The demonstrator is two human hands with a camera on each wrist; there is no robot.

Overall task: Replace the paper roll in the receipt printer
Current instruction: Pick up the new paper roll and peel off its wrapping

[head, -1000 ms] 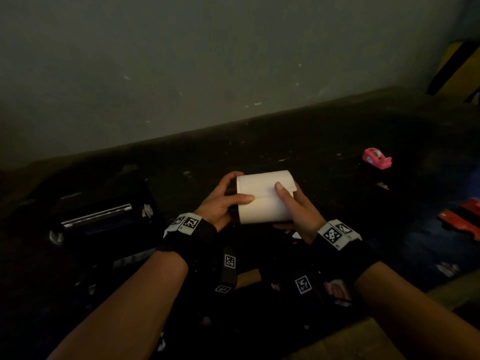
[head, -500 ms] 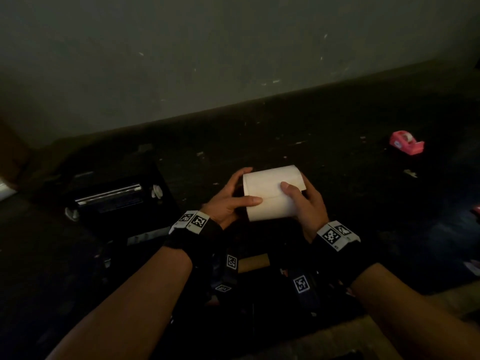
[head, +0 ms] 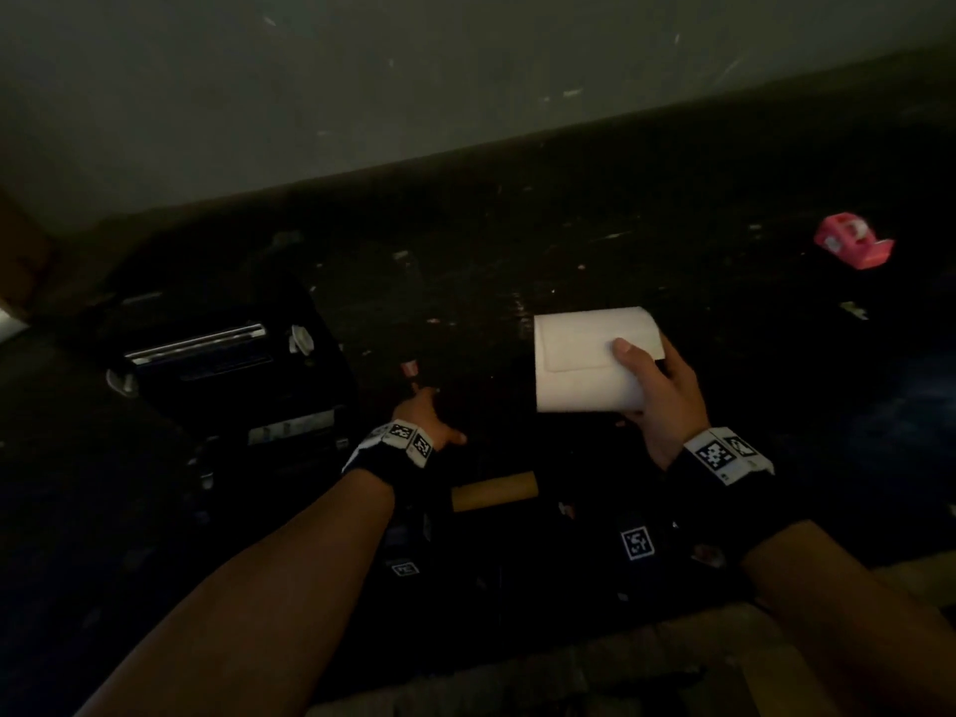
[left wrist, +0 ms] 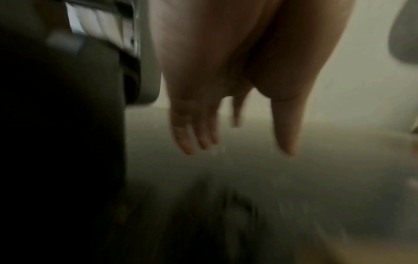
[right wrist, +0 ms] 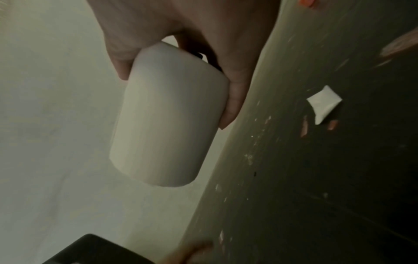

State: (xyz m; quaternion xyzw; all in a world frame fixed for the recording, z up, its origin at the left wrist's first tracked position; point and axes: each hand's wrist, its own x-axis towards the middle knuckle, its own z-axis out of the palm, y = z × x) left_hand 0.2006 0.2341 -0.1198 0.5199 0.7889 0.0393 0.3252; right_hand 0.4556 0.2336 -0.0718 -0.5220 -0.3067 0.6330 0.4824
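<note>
Dim throughout, with no lamp or glare in sight. In the head view, brightest on the roll (head: 595, 359); left of it, printer (head: 227, 364) nearly lost in black, only its metal strip catching light. Corners darkened and bent by the wide lens. Left wrist view badly smeared, fingers (left wrist: 187, 135) soft-edged. Right wrist view sharper, roll (right wrist: 167, 116) evenly lit, grainy.

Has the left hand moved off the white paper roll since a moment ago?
Yes. The left hand has let go of the paper roll and swung leftward, nearer the black printer; the right hand alone holds it.
</note>
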